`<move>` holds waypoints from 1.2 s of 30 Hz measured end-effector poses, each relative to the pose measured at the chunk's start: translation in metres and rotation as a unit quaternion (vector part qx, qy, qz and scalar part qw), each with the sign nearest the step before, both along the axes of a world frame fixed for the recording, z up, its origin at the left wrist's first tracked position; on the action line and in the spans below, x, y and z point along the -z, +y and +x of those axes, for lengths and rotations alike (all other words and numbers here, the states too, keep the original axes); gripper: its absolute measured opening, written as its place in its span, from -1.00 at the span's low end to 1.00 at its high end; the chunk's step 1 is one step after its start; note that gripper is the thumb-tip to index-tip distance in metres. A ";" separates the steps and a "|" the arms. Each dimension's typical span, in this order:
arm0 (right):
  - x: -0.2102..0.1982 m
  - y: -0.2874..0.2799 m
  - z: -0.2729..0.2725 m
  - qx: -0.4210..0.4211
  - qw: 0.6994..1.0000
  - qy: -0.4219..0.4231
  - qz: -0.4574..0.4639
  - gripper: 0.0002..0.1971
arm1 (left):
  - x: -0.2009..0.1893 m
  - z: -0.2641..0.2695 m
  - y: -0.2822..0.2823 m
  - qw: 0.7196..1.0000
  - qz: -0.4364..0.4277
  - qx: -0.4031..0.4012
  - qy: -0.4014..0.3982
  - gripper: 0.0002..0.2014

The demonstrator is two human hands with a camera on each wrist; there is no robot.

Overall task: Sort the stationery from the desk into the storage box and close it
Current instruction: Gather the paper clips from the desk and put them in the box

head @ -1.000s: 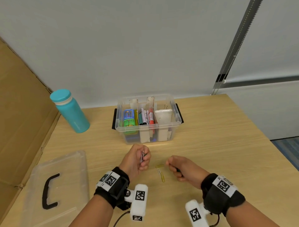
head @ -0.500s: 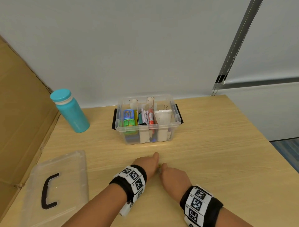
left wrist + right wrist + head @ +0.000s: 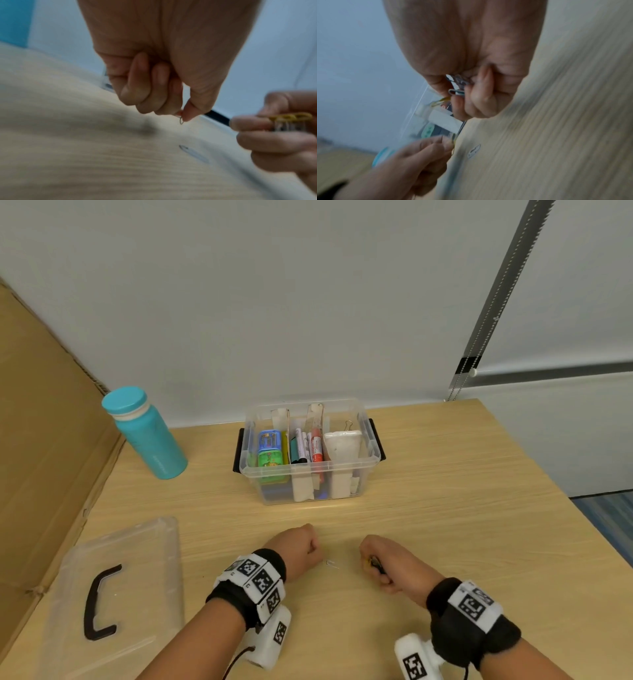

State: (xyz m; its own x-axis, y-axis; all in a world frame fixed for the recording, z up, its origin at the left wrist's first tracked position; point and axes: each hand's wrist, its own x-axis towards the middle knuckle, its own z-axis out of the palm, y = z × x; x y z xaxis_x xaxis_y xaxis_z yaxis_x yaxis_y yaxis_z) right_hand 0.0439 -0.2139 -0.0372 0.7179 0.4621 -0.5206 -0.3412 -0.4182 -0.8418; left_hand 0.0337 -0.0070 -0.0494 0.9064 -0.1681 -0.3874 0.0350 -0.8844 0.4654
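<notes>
Worktop: light wood, cardboard sheet leaning along its left edge. Clear lid with a black handle lies flat at near left, well apart from the box. Storage box sits open at the back centre, split into 3 compartments by card dividers: left one holds a green and blue pack, middle one markers, right one a white item with a binder clip behind it. Teal bottle stands upright left of the box, apart from it.

Both hands are near the front edge, in front of the box, fists down close to the surface. Left hand: fingers curled, thumb and fingertip pinching a small wire clip just above the worktop; colour hard to tell, blurred. Right hand: clenched round a bunch of paper clips, yellow and blue-grey ones visible, count unclear.

1 loose silver paper clip lies flat on the worktop between the 2 hands, touching neither.
</notes>
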 end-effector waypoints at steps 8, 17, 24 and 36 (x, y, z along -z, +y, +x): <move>0.002 0.009 0.004 0.011 0.999 0.031 0.030 -0.78 | -0.018 -0.025 0.023 0.958 -0.241 -0.130 -0.080 -0.88; 0.006 0.040 -0.007 -0.300 0.864 -0.281 -0.290 -0.58 | -0.107 0.005 0.012 0.966 -0.083 -0.081 -0.230 -0.93; -0.009 0.053 -0.007 -0.321 0.816 -0.293 -0.381 -0.59 | -0.137 0.084 -0.036 0.970 0.154 0.020 -0.186 -0.81; -0.008 0.039 0.005 -0.352 0.844 -0.229 -0.333 -0.53 | -0.111 0.137 -0.063 0.976 0.186 0.036 -0.109 -0.74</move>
